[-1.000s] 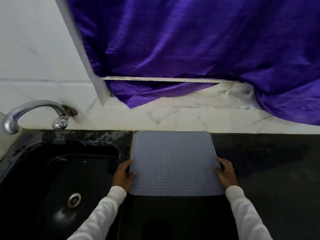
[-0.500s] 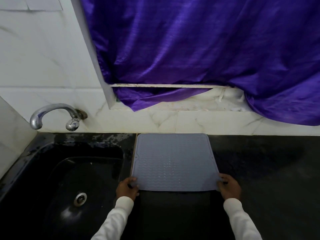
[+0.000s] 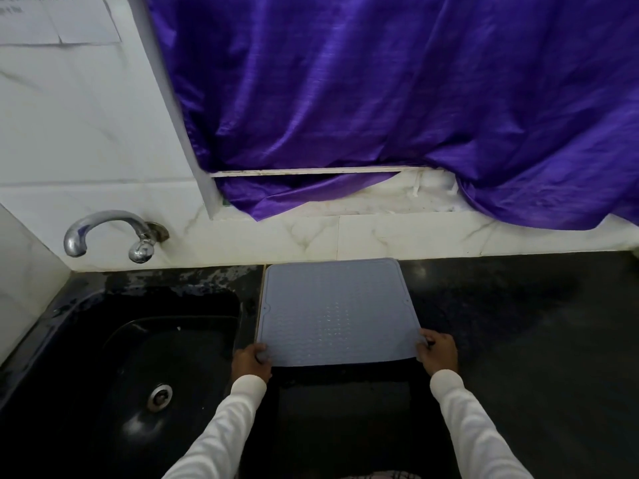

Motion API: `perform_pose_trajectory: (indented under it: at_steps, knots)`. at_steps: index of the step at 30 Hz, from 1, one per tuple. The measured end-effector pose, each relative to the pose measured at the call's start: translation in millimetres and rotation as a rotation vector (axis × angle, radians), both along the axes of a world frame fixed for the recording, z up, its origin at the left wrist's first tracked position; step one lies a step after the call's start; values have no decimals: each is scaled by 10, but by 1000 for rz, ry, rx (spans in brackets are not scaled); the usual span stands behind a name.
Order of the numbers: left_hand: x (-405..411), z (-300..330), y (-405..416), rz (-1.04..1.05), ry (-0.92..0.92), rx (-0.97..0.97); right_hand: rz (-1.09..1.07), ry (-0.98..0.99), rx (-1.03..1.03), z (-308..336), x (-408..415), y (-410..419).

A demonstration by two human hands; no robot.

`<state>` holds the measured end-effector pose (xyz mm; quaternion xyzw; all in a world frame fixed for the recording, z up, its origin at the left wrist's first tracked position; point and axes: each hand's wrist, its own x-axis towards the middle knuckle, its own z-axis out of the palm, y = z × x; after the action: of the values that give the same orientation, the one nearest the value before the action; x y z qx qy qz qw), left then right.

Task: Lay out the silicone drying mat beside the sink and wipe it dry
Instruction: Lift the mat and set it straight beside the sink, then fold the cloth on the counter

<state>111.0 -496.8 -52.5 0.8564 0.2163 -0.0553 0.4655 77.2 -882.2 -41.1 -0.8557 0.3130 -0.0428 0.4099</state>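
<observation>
Mat laid beside the sink; the wiping has not begun.

The grey silicone drying mat (image 3: 333,312) lies flat on the dark surface (image 3: 518,340), its far edge against the tiled wall and its left edge just beside the black sink (image 3: 138,340), below and to the right of the tap (image 3: 103,233). The left hand (image 3: 250,363) pinches the mat's near-left corner and the right hand (image 3: 439,352) pinches the near-right corner, so each grip is closed on the mat, and both near corners look slightly lifted. Judging from this, the laying-out is nearly done, needing only release or a last adjustment. No cloth or towel is in view, so the drying step looks wholly left to do.
</observation>
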Motion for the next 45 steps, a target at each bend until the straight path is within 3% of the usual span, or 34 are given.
perform_pose_trajectory:
  at_steps: [5, 10, 14, 19, 25, 29, 36, 41, 45]
  knots:
    - [-122, 39, 87, -99, 39, 97, -12, 16, -15, -77, -41, 1]
    - [-360, 137, 79, -192, 46, 170, 96, 77, -267, -71, -161, 75]
    - [-546, 160, 43, -293, -15, 176, 198, -10, -317, -15, -287, 143]
    - [-1023, 219, -145, -695, -284, 152, 567, -38, -321, 212, -809, 437]
    - [-1598, 210, -283, -1076, -278, 213, 929, 183, -317, 276, -1662, 795]
    - [-1751, 6, -270, -1307, -283, 445, 1019, 283, -393, 219, -1962, 914]
    - [-1852, 10, -250, -1355, -306, 518, 889, 46, -532, -34, -2021, 1032]
    - [-1839, 97, -294, -1173, -305, 363, 847, 12, -549, 2, -1832, 1139]
    - [-1629, 197, -316, -1026, -299, 383, 736, -27, -521, 80, -1650, 1210]
